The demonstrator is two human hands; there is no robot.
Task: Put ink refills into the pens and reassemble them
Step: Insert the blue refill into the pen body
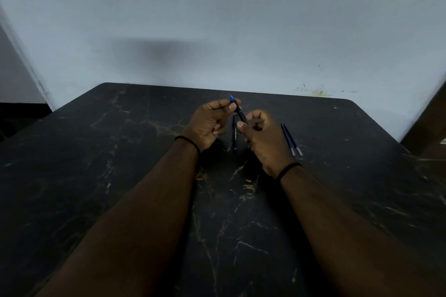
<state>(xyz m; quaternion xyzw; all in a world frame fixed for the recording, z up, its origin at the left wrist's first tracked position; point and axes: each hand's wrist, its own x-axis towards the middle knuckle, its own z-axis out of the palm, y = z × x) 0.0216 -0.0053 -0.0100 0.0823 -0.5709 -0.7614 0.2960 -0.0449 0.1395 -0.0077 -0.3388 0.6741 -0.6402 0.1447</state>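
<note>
We have one dark pen [239,109] held up over the middle of the table [120,152], slanting from its blue end near the far edge down toward us. Our left hand [210,123] pinches the upper part between thumb and forefinger, the other fingers curled loosely beneath. Our right hand [263,137] closes round the lower end, thumb tip pressed against the barrel. The frame is dim and slightly smeared, so we cannot tell whether the right hand is screwing on a separate tip section or only steadying the body; it looks like a joint is being closed.

To do this well, we judge that the two halves should be kept in one straight line before any twisting, the left hand holding still while the right turns gently. If the thread resists, it is better to back off and reseat than to force it, as a refill sitting crooked inside would jam.

Directly below our hands a second pen [234,136] lies flat on the table, pointing roughly toward us. To the right, well apart from it, two blue refills [290,138] lie side by side, touching or nearly so, their pale tips nearer us. These suggest more pens remain to be filled.
</note>
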